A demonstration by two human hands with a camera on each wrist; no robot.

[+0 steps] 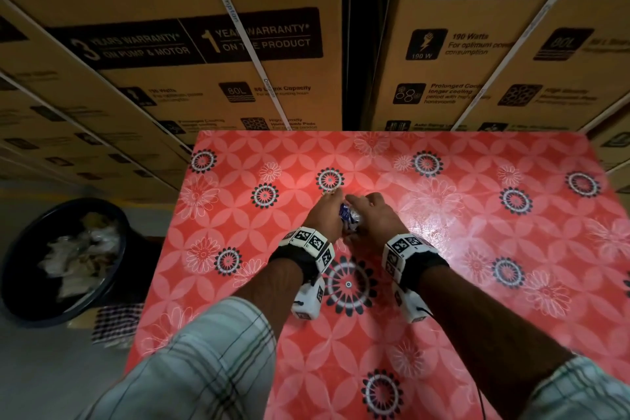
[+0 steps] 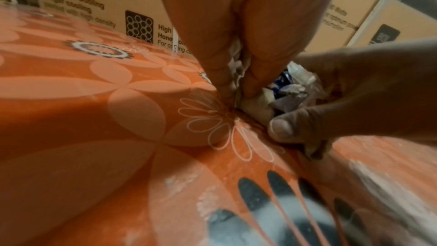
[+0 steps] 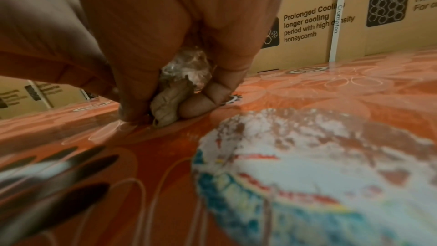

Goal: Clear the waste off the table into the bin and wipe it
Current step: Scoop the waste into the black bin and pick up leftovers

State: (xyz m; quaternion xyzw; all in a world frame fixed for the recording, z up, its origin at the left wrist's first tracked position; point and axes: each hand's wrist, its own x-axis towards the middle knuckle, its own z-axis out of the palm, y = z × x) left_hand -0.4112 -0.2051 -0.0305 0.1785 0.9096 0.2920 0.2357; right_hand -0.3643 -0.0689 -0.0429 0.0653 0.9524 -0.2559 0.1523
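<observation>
A crumpled bundle of waste point(image 1: 348, 215), blue-and-white wrapper with clear plastic and beige paper, lies mid-table between my two hands. My left hand point(image 1: 325, 211) stands on its left side, its fingers point(image 2: 220, 53) straight, pointing down to the cover and pressing against the waste point(image 2: 288, 93). My right hand point(image 1: 371, 215) closes over it from the right, with fingers curled round the clear plastic point(image 3: 187, 70) and a beige scrap point(image 3: 167, 108). The red flowered table cover point(image 1: 443, 334) carries a white powdery smear point(image 3: 307, 137) just right of my hands.
A black round bin point(image 1: 20, 283) with paper waste inside stands on the floor left of the table. A checked cloth point(image 1: 116, 324) lies on the floor beside it. Stacked cardboard boxes point(image 1: 211, 44) close off the far side of the table.
</observation>
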